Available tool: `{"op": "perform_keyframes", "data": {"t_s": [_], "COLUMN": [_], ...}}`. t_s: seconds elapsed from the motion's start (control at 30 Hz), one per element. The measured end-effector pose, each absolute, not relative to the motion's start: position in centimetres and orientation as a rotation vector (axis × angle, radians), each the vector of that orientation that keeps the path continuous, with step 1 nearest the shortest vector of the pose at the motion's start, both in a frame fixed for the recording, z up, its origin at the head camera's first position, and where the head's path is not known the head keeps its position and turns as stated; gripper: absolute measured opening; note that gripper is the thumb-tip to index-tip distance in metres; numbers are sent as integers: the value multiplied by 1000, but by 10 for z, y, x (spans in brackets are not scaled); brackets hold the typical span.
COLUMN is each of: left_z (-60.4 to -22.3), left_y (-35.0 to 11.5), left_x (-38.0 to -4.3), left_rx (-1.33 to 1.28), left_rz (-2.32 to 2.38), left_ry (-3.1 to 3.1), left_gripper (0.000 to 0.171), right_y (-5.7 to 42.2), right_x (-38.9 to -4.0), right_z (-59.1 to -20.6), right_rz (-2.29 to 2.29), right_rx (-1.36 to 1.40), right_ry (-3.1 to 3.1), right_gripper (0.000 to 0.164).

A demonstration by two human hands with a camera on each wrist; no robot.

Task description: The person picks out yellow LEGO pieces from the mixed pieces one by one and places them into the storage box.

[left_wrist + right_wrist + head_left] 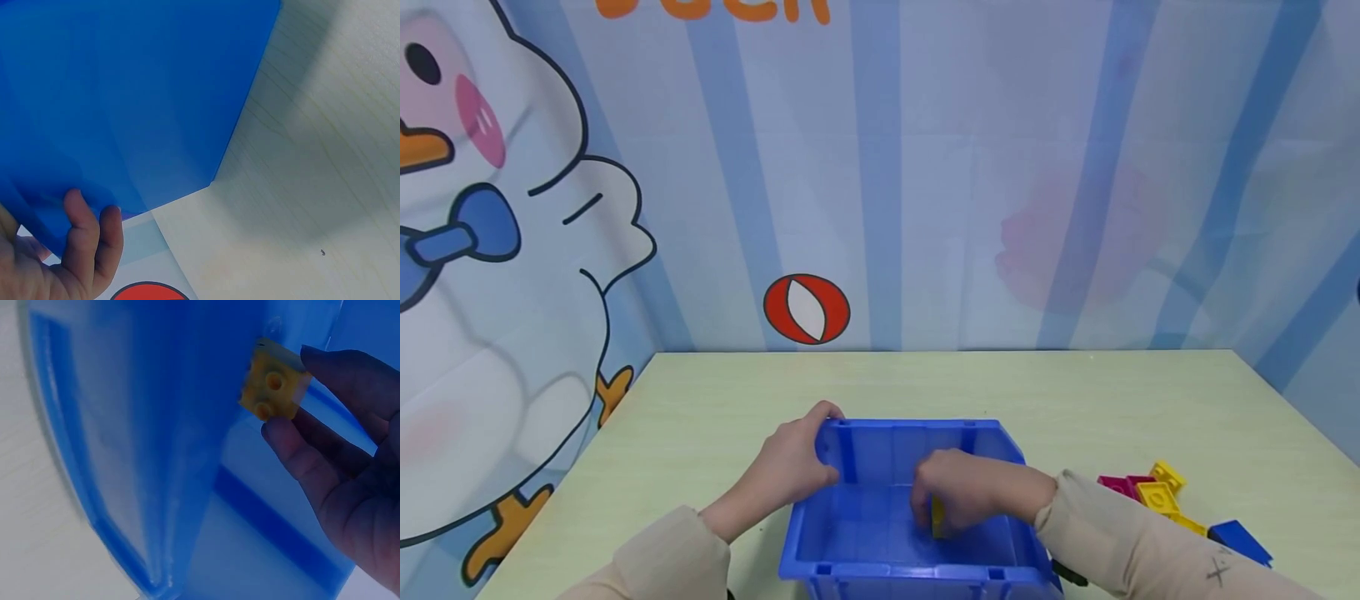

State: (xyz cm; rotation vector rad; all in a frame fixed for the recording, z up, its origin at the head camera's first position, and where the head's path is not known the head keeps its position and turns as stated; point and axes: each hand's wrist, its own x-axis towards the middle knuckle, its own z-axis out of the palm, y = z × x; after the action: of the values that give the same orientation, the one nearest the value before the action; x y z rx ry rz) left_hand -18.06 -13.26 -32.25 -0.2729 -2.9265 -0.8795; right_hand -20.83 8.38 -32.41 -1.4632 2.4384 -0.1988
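Observation:
A blue plastic bin (865, 429) stands on the table near its front edge. My left hand (790, 458) grips the bin's back left corner, thumb inside the wall and fingers outside; the left wrist view shows curled fingers (81, 237) against the outer wall. Inside the bin is my right hand (955, 492), reaching over the right wall. It pinches a yellow toy brick (274, 384) between thumb and fingertips, studs showing in the right wrist view. Around the brick, the visible bin floor (850, 533) is bare.
Right of the bin lie several loose bricks on the table: dark pink bricks (1123, 485), yellow bricks (1159, 497) and a blue brick (1240, 542). My right forearm (1150, 533) passes in front of them. Behind the table (715, 392) hangs a striped blue backdrop (925, 208).

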Motion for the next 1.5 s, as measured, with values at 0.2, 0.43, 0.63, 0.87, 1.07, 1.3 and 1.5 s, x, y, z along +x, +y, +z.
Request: {"op": "perform_keyframes", "data": {"t_s": [0.2, 0.43, 0.63, 0.87, 1.07, 1.3, 1.5], "left_z": [-322, -322, -323, -323, -323, -324, -324], "left_y": [-132, -133, -133, -133, -133, -133, -133], "left_x": [-180, -182, -182, -181, -180, -182, -182], "left_rx": [-273, -259, -272, -271, -271, -266, -263], "left_rz": [-882, -870, -883, -886, -886, -898, -897], "left_ry": [-2921, -2934, -2930, -2923, -2915, -2922, -2929], "left_gripper": [48, 48, 47, 48, 49, 47, 48], "right_y": [86, 89, 90, 94, 101, 111, 124], "right_x": [-208, -210, -211, -210, -209, -209, -209], "right_z": [-318, -311, -309, -298, -290, -285, -277], "right_rz": [-227, -240, -231, -256, -284, -347, -334], "right_rx": [-1469, -1479, -1474, -1495, -1537, -1540, -1527], "right_ry": [2463, 2471, 2470, 2473, 2433, 2391, 2414], "right_gripper": [18, 20, 20, 19, 22, 24, 22]}}
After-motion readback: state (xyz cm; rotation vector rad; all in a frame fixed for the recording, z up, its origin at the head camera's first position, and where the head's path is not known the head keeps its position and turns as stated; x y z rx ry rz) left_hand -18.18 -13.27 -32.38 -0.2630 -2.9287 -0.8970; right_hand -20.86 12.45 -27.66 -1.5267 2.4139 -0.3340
